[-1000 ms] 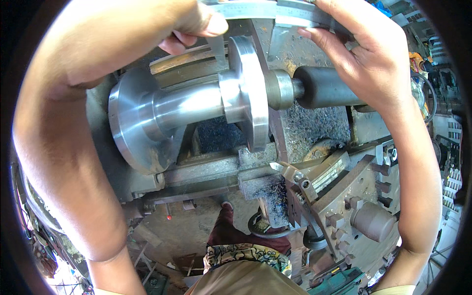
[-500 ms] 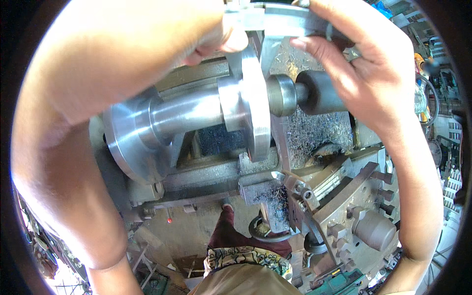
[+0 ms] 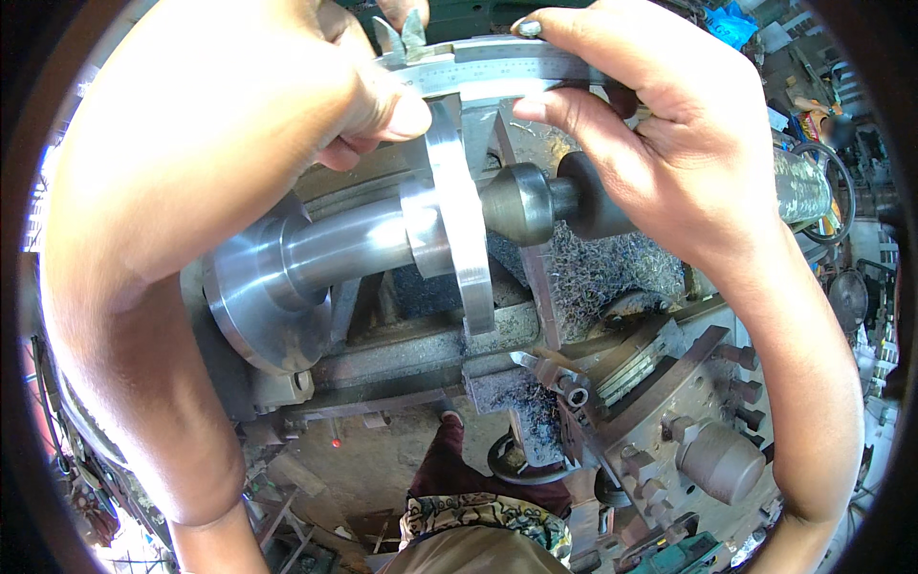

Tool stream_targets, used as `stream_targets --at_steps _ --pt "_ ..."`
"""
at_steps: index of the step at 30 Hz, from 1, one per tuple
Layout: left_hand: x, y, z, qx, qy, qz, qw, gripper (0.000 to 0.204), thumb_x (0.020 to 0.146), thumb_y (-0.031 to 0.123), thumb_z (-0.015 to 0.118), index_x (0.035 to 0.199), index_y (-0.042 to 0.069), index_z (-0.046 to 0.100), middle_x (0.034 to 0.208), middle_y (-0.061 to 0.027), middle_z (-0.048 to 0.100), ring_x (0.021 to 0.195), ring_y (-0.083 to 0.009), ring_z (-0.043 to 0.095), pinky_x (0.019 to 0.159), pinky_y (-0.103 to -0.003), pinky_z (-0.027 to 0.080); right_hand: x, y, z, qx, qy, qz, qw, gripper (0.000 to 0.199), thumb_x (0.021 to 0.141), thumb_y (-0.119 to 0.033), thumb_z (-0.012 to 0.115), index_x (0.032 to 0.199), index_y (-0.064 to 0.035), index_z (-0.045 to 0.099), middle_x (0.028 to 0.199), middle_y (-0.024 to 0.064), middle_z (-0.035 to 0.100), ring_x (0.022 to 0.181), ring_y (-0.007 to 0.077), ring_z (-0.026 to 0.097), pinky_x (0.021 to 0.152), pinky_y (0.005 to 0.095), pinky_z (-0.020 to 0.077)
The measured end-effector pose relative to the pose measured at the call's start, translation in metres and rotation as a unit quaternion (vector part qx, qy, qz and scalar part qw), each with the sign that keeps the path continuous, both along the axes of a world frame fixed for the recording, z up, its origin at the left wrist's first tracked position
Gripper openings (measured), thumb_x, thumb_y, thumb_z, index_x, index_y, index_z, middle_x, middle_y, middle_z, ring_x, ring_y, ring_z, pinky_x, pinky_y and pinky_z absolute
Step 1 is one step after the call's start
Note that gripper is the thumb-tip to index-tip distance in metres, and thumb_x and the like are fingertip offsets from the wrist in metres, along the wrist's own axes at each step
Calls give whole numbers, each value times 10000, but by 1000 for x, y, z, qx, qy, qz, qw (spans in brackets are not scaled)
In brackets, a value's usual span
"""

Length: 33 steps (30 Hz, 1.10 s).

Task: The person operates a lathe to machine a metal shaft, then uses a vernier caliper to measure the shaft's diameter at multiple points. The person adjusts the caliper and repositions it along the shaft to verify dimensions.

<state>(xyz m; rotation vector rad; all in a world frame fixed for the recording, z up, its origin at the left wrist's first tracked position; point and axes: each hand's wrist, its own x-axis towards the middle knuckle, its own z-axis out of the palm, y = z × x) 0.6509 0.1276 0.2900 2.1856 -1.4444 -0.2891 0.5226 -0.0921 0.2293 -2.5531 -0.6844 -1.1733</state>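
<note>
Both my hands hold a steel vernier caliper (image 3: 516, 69) level across the top of a thin, upright shiny flange. My left hand (image 3: 359, 105) grips its left end near the jaws, thumb pointing right. My right hand (image 3: 669, 134) pinches the beam between thumb and fingers farther right. One caliper jaw reaches down close beside the flange (image 3: 461, 220); whether it touches the metal I cannot tell. The flange belongs to a turned steel shaft (image 3: 354, 249) with a larger disc (image 3: 258, 297) at its left end. A tailstock centre (image 3: 521, 203) supports the shaft's right end.
Below the shaft stands a cutting tool (image 3: 545, 368) in its holder, beside a bolted tool post (image 3: 684, 421). Metal chips (image 3: 612, 273) cover the lathe bed. A handwheel (image 3: 837, 191) is at the far right. My foot (image 3: 451, 418) shows on the floor.
My view has shifted, so the caliper and both hands appear lower and farther left. The caliper's scale and jaws show more clearly now. Both hands keep their hold.
</note>
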Motion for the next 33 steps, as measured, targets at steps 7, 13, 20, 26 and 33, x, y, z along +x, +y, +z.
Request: stream_targets --at_steps 7,13,20,26,33 --pt "0 -2 -5 6 -10 -6 1000 241 816 31 776 1016 -14 649 748 -41 672 644 -113 637 580 -250 484 0 -2 -3 8 -15 4 1000 282 790 -46 803 1034 7 673 779 120 621 656 304 641 568 387 517" --pt "1 0 -4 9 -19 -10 1000 246 811 19 769 1020 -10 642 743 -37 664 644 -111 631 582 -249 480 -2 -2 -3 11 3 -4 1000 272 790 -43 804 1027 6 680 771 114 619 649 300 642 561 385 516" --pt "1 4 -7 5 -21 -8 1000 254 805 5 761 1025 -7 635 739 -32 655 644 -109 624 583 -249 477 1 -2 -3 21 -8 13 1000 310 770 -19 815 1051 15 688 761 117 634 638 285 652 559 368 519" --pt "0 4 -9 -2 -20 -8 1000 262 800 -8 755 1029 -4 629 735 -27 647 644 -107 619 585 -248 473 -4 1 2 36 5 12 999 338 747 -1 834 1055 34 699 753 128 648 645 274 664 561 358 524" --pt "-3 4 -12 -12 -14 2 1000 272 794 -22 747 1034 0 621 730 -22 638 643 -105 612 586 -247 470 -12 6 6 23 88 -43 995 408 791 -44 870 1170 3 728 1000 139 754 860 235 724 796 321 578"
